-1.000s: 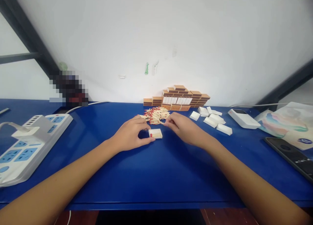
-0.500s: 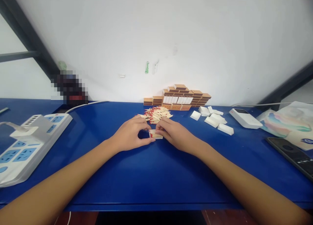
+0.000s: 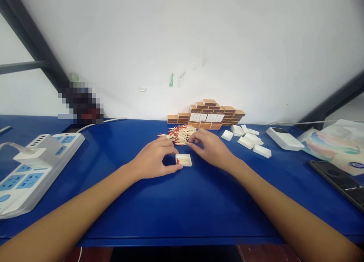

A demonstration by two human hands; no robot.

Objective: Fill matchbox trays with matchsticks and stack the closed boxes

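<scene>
My left hand grips the left end of a small white matchbox tray between thumb and fingers. Red-headed matches lie side by side in the tray, toward its near side. My right hand is at the right edge of a heap of loose matches, its thumb and forefinger slightly apart at the matches. No match shows clearly between those fingertips. The tray sits just in front of the heap, on the blue table.
Stacked brown matchboxes stand against the wall. Several white trays lie to the right, near a white device, a tissue pack and a phone. A power strip is at left.
My right hand has drawn back from the tray to the match heap, and its fingers have parted a little. The tray, still in my left hand, now shows its inside more fully.
</scene>
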